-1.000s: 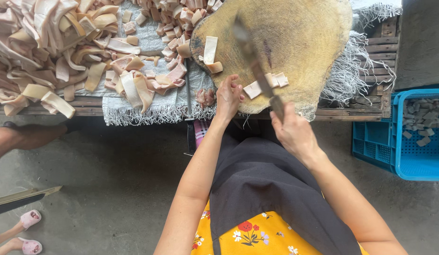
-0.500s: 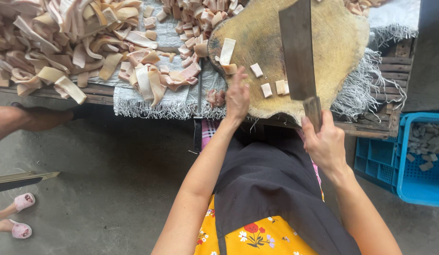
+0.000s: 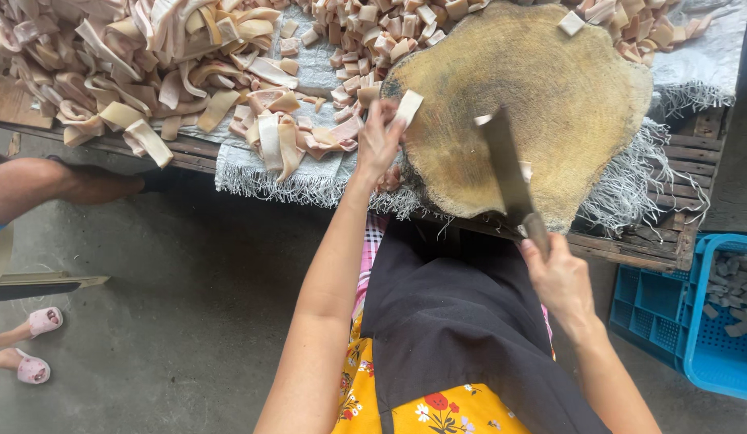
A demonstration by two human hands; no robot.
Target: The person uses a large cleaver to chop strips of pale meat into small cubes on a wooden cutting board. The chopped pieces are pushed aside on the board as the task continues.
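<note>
My left hand (image 3: 379, 138) pinches a pale strip of pork skin (image 3: 407, 108) at the left edge of a round wooden chopping block (image 3: 566, 96). My right hand (image 3: 560, 277) grips the handle of a large cleaver (image 3: 506, 170) whose blade lies over the block's near side. A small cut piece (image 3: 525, 170) shows beside the blade. A heap of long pale strips (image 3: 148, 72) covers the bench to the left. Cut square pieces (image 3: 389, 24) are piled behind the block.
A grey fringed cloth (image 3: 309, 181) covers the slatted wooden bench (image 3: 671, 249). A blue plastic crate (image 3: 703, 321) holding pieces stands on the concrete floor at right. Another person's arm (image 3: 52, 185) and feet in pink slippers (image 3: 36, 341) are at left.
The cleaver has come down from upright onto the block. My left hand has moved left and lifted the strip at the block's edge. The view has shifted down the bench.
</note>
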